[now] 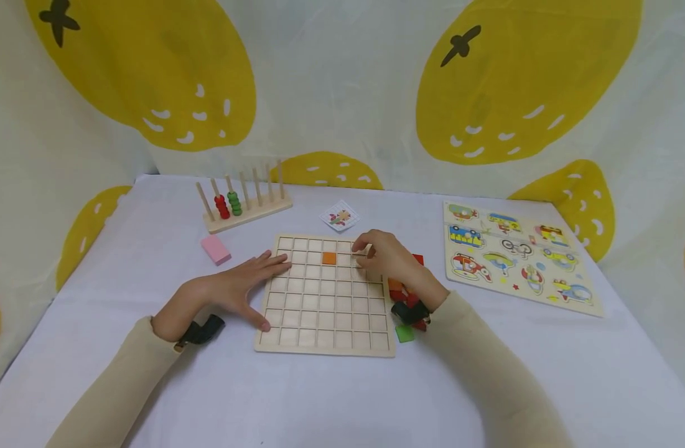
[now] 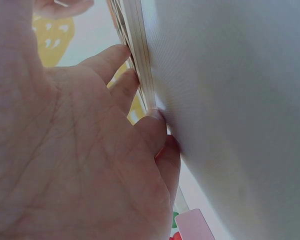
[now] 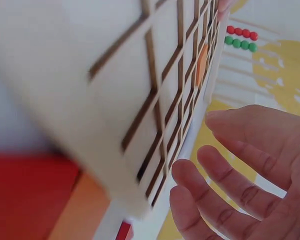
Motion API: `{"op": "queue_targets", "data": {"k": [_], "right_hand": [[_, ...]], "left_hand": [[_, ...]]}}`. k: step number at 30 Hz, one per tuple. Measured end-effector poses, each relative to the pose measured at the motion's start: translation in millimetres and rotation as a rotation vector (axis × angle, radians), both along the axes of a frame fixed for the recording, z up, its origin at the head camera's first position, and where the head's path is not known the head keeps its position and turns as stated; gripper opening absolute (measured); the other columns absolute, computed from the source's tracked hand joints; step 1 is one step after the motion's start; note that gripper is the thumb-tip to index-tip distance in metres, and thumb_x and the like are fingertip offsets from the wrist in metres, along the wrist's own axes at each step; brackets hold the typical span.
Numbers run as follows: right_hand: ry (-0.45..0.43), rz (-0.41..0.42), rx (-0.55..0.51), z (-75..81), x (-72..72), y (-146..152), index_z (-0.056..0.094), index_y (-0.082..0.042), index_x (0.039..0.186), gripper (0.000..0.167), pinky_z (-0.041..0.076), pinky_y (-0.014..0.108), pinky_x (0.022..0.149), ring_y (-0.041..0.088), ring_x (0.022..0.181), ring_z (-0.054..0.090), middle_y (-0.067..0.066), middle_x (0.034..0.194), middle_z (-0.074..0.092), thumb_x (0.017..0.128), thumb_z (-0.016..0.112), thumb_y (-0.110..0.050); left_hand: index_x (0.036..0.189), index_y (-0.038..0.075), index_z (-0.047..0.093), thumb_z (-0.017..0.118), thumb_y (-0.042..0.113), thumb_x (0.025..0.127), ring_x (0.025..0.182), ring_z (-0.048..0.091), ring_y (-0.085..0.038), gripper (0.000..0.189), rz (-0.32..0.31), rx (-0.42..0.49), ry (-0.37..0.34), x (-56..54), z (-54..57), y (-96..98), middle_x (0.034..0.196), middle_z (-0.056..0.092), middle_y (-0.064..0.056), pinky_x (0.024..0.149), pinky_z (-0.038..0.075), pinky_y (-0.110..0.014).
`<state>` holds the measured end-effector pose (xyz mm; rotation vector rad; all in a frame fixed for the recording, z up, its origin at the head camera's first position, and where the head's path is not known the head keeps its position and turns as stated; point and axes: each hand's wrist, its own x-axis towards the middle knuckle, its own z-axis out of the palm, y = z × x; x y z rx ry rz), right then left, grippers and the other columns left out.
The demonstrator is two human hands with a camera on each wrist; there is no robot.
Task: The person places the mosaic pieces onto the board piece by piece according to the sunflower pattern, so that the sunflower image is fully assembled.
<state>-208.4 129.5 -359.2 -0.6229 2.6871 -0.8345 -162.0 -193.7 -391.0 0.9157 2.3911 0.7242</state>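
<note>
A wooden grid board (image 1: 325, 303) lies flat in the middle of the table, with one orange square tile (image 1: 329, 258) in a cell near its far edge. My left hand (image 1: 227, 289) rests with spread fingers along the board's left edge, thumb (image 1: 260, 322) near the front corner. Over the board's far right cells hovers my right hand (image 1: 391, 255), its fingers loosely bent. The right wrist view shows a gap between thumb (image 3: 230, 122) and fingers, with nothing held there. Red and orange tiles (image 1: 397, 292) lie beside the board, partly hidden under the right wrist.
A green tile (image 1: 404, 333) lies at the board's right front. Behind the board sits a small pattern card (image 1: 340, 216). At back left stand a peg rack (image 1: 252, 218) with red and green beads and a pink block (image 1: 216, 249). A vehicle puzzle board (image 1: 510, 289) lies right.
</note>
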Motion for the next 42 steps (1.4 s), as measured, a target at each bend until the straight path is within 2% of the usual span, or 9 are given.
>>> {"op": "queue_targets", "data": {"k": [9, 16, 22, 32, 39, 42], "right_hand": [[-0.001, -0.043, 0.012, -3.2, -6.3, 30.0, 0.068, -0.001, 0.106, 0.019, 0.044, 0.027, 0.06, 0.022, 0.075, 0.052, 0.012, 0.095, 0.061, 0.088, 0.064, -0.004], [0.01, -0.06, 0.047, -7.9, -11.2, 49.9, 0.069, 0.001, 0.105, 0.019, 0.045, 0.028, 0.064, 0.025, 0.079, 0.051, 0.016, 0.1, 0.062, 0.086, 0.068, -0.002], [0.021, -0.057, 0.065, -10.6, -15.0, 53.7, 0.069, 0.002, 0.106, 0.021, 0.047, 0.03, 0.071, 0.027, 0.082, 0.051, 0.018, 0.107, 0.062, 0.086, 0.068, 0.0], [-0.048, -0.067, 0.074, -11.7, -16.3, 56.1, 0.068, 0.002, 0.107, 0.021, 0.052, 0.028, 0.067, 0.026, 0.081, 0.054, 0.017, 0.099, 0.064, 0.087, 0.067, 0.002], [-0.046, -0.051, 0.072, -11.2, -17.3, 57.5, 0.068, 0.003, 0.096, 0.01, 0.048, 0.027, 0.066, 0.024, 0.077, 0.052, 0.015, 0.089, 0.061, 0.086, 0.067, 0.003], [-0.052, -0.053, 0.08, -10.5, -17.3, 56.9, 0.068, 0.003, 0.095, 0.009, 0.047, 0.027, 0.067, 0.025, 0.077, 0.051, 0.014, 0.087, 0.059, 0.086, 0.067, 0.003]], "left_hand": [[0.155, 0.004, 0.02, 0.085, 0.044, 0.07, 0.148, -0.004, -0.043, 0.115, 0.003, 0.01, -0.005, 0.2, 0.7, -1.8, 0.163, 0.008, -0.018, 0.117, 0.003, -0.06], [0.155, 0.004, 0.02, 0.085, 0.045, 0.07, 0.148, -0.004, -0.043, 0.115, 0.002, 0.009, -0.002, -0.1, 0.2, -2.5, 0.163, 0.009, -0.017, 0.117, 0.004, -0.06], [0.155, 0.004, 0.02, 0.086, 0.044, 0.07, 0.148, -0.003, -0.043, 0.115, 0.004, 0.023, 0.001, -0.7, 0.1, -3.4, 0.162, 0.009, -0.018, 0.117, 0.003, -0.061], [0.155, 0.006, 0.021, 0.085, 0.048, 0.069, 0.148, -0.004, -0.042, 0.115, -0.008, 0.021, 0.017, -0.9, -6.0, -1.5, 0.163, 0.009, -0.016, 0.117, 0.003, -0.06], [0.155, 0.006, 0.02, 0.085, 0.048, 0.07, 0.148, -0.004, -0.042, 0.115, -0.009, 0.015, 0.016, -0.2, -3.3, -0.8, 0.163, 0.009, -0.016, 0.117, 0.003, -0.061], [0.155, 0.005, 0.02, 0.085, 0.046, 0.071, 0.148, -0.004, -0.043, 0.114, -0.008, 0.011, 0.014, 0.4, -1.4, -0.6, 0.163, 0.009, -0.017, 0.117, 0.003, -0.061]]}}
